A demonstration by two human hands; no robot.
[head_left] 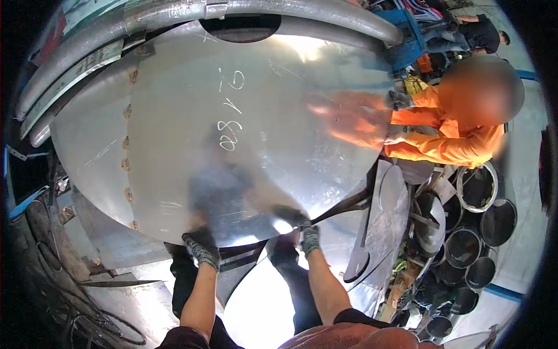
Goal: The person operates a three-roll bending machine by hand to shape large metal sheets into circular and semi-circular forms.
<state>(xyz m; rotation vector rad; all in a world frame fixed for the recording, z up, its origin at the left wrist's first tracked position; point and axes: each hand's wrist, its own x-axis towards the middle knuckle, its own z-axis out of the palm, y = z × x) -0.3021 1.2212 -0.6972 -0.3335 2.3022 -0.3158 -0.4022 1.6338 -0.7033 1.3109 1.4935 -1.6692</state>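
A large round sheet-metal plate [174,116] with shiny grey faces fills the middle of the head view. Chalk figures are written on it, and a seam with several rusty weld spots runs down its left part. My left hand [201,249], in a grey-and-black work glove, is closed on the plate's near edge. Farther right along the same edge, my right hand [310,237], gloved alike, also grips the plate. The fingertips of both hands are partly hidden. A co-worker in orange [447,136] has both hands at the plate's right edge.
Thick curved metal pipes [157,18] run along the far side beside a blue metal part [407,41]. Several pipe pieces [464,247] are stacked at right, near flat metal offcuts [383,218]. Cables [110,323] lie at lower left. Another person [479,35] is at upper right.
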